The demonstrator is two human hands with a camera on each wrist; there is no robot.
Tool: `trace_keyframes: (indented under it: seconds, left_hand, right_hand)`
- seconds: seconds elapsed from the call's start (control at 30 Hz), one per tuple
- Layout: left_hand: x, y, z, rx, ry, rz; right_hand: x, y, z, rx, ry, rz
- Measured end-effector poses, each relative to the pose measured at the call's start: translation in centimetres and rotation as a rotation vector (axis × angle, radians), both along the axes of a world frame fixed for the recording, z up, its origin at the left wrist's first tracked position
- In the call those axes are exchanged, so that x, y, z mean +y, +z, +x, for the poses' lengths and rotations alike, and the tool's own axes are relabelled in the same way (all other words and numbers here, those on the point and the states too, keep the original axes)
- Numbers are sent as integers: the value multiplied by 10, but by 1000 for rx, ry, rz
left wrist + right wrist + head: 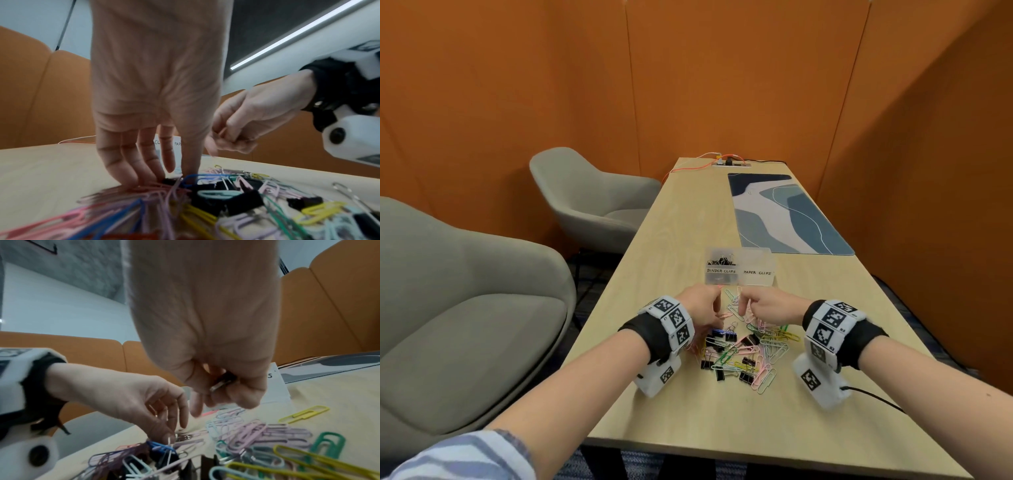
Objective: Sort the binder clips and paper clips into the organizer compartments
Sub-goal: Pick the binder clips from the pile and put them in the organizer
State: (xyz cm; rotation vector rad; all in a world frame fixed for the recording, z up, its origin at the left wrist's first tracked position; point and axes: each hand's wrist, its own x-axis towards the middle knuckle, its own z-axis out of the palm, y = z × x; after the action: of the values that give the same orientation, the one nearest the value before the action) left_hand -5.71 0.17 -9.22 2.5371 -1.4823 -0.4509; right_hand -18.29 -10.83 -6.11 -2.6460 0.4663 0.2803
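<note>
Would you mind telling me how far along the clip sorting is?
Early on. Done: some binder clips sit in the organizer. In hand: the right hand holds a dark clip; the left hand reaches into the pile. Left: most of that pile.

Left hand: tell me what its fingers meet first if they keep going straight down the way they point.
The left hand points its fingers down into the clip pile; pink paper clips come first, apparently already touched.
</note>
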Motion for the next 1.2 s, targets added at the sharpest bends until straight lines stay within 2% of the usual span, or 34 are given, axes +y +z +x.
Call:
trace_keyframes:
  seconds: [0.1, 0.3, 0.47, 0.6, 0.73, 0.93, 1.1, 1.2]
  left_hand:
    - [-1, 1, 0, 23, 17, 9]
    - [1, 2, 3, 77, 32, -43]
    - [4, 7, 7, 138, 49, -141]
    - [8, 12, 12, 144, 76, -218]
    - [12, 17, 17, 173, 125, -258]
    - [16, 22, 17, 306, 180, -242]
    - [15, 17, 4, 228, 24, -55]
    - [14, 13, -2, 174, 0, -1]
  right_hand:
    - [4, -3, -6, 110, 53, -76]
    - [5, -14, -15, 105, 122, -270]
    - [7, -18, -14, 20, 149, -286]
    - [8, -18, -13, 20, 185, -321]
    - [6, -14, -11, -64, 137, -239]
    - [2, -8, -9, -209, -50, -6]
    - [4, -12, -6, -199, -86, 87]
    - [7, -15, -4, -205, -54, 97]
